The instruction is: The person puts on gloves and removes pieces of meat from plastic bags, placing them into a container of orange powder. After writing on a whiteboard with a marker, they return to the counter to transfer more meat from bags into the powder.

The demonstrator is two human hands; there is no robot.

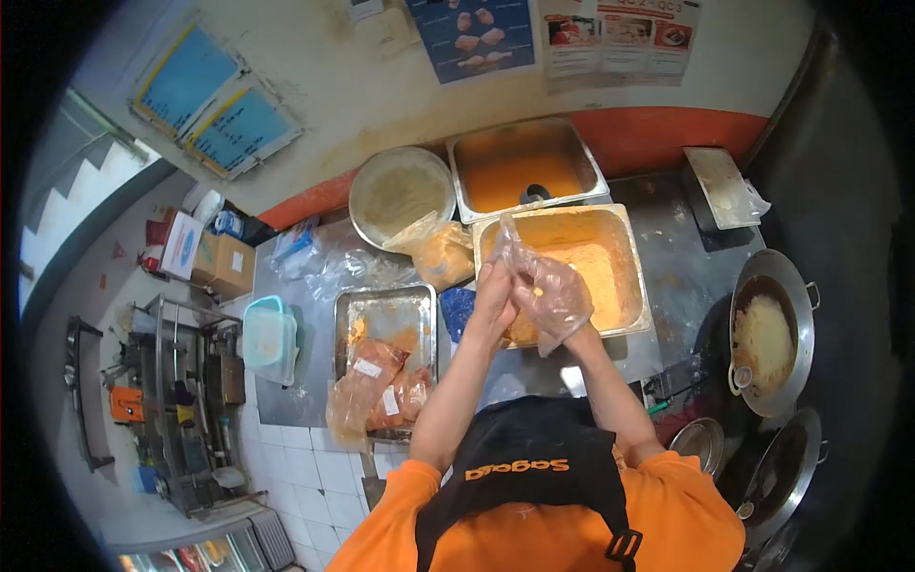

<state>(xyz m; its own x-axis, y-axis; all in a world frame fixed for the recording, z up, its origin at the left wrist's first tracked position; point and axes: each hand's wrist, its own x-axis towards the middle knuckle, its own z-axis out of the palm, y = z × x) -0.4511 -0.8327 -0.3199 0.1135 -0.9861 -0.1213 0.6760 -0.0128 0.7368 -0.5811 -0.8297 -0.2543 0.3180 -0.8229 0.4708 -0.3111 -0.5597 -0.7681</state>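
My right hand (557,294) wears a thin clear plastic glove, its loose cuff around the wrist. My left hand (490,297) is close against it, mostly bare. Both hands have fingers closed around a loose clear plastic glove (508,240) that sticks up between them; exactly how the fingers grip it is partly hidden. Beneath the hands is a steel pan (637,286) of orange-yellow breading flour (605,272). Behind it, another steel pan (519,162) contains orange liquid and a dark cup (536,194).
Left stand a steel tray (339,319) with bagged meat (376,374), a bag of orange powder (443,255), a round bowl (400,191) and a teal tub (270,338). Right are two large woks (805,334), (796,477) and a metal box (717,181). A wall stands behind.
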